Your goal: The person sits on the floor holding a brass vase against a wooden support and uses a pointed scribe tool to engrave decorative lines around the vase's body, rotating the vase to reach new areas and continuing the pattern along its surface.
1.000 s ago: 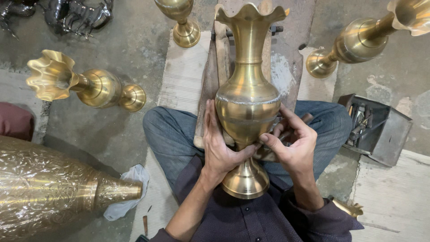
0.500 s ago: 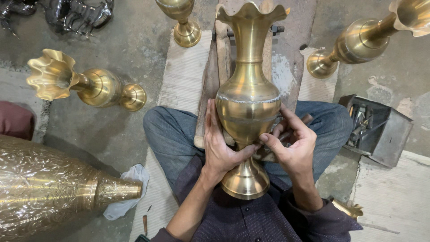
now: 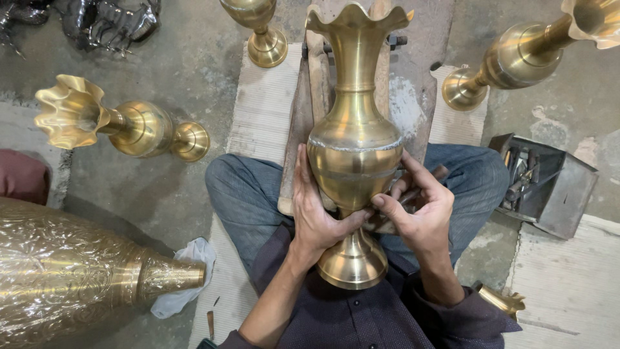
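A tall brass vase (image 3: 354, 139) with a wavy flared mouth lies along my lap, foot toward me. My left hand (image 3: 316, 213) wraps the lower belly and stem of the vase from the left. My right hand (image 3: 420, 207) presses against the vase's right side near the stem, fingers curled around a thin dark tool (image 3: 413, 194) that is mostly hidden. The vase's neck rests over a worn wooden block (image 3: 310, 97) between my knees.
Similar brass vases stand around: one at left (image 3: 123, 123), one at top (image 3: 258, 29), one at upper right (image 3: 523, 52). A large engraved brass vessel (image 3: 71, 278) lies at lower left beside a white rag (image 3: 187, 271). A metal tool box (image 3: 542, 187) sits right.
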Demonstrator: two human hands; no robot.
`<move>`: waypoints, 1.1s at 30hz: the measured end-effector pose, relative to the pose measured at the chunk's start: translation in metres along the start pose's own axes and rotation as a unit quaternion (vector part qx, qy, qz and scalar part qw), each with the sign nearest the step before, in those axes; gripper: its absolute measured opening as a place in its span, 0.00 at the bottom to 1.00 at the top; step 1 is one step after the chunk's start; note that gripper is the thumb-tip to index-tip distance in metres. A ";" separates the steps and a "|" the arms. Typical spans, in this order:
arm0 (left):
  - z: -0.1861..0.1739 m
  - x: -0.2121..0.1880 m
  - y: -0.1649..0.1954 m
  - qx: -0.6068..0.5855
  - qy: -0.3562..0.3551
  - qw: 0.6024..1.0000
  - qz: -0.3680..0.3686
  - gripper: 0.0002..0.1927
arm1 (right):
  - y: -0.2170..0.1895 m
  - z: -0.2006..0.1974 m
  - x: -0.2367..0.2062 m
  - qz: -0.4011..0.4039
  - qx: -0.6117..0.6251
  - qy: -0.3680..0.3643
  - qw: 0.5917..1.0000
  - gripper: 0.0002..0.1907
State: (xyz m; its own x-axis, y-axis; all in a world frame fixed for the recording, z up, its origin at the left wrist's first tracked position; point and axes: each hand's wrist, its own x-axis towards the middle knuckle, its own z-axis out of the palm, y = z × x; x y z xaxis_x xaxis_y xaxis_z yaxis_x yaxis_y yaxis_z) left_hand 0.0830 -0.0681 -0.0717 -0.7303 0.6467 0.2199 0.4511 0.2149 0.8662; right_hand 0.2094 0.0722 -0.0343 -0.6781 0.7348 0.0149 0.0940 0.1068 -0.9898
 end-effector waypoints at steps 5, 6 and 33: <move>-0.001 0.001 -0.001 0.007 0.004 1.000 0.005 0.75 | 0.001 0.001 0.000 0.016 0.004 0.003 1.000 0.40; -0.001 0.001 -0.002 0.009 0.004 1.000 0.007 0.75 | 0.002 0.001 0.000 0.014 0.003 0.003 1.000 0.40; 0.001 -0.001 -0.010 0.026 0.007 0.999 0.024 0.74 | 0.005 0.003 0.001 0.006 0.017 -0.007 1.000 0.40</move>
State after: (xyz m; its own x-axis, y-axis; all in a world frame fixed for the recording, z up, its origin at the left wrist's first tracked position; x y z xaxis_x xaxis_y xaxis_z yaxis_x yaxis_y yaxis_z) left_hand 0.0798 -0.0708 -0.0811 -0.7136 0.6475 0.2675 0.5118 0.2211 0.8302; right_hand 0.2071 0.0714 -0.0392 -0.6867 0.7270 0.0022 0.0772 0.0760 -0.9941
